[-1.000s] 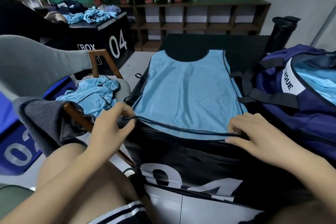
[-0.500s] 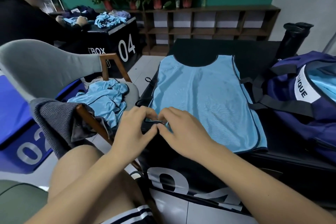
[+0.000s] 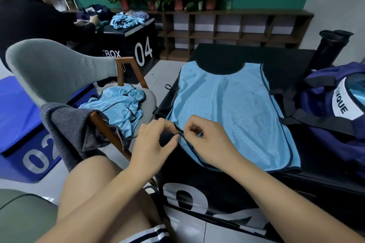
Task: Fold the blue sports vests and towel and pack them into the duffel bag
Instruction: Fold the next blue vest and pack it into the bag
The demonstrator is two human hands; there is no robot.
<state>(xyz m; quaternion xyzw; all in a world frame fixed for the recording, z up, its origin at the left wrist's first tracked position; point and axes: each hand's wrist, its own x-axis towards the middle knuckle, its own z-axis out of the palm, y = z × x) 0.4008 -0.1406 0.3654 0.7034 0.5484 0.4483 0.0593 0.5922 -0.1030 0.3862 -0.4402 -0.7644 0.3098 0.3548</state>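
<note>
- Blue vest (image 3: 227,108) lies spread flat along the left side of the black box (image 3: 296,57) top, neck hole at the far edge, hem at the near edge. It is not yet folded.
- Duffel bag (image 3: 324,124) sits on the right edge of the box, just beside the vest, open, with blue fabric already showing inside.
- Heap of vests (image 3: 120,108) waits crumpled on the chair seat left of the box. A grey towel (image 3: 65,122), as I take the ribbed cloth to be, hangs over the chair arm.
- Left hand (image 3: 152,144) and right hand (image 3: 209,144) meet at the vest's near left corner, each with thumb and forefinger closed in a narrow pinch.
- Tie cord (image 3: 178,134), dark and thin, is what both pinch. I judge the step to be tidying this loose tie before folding.
- Next, I judge, the cord needs tucking onto the fabric, then a side brought across.
</note>
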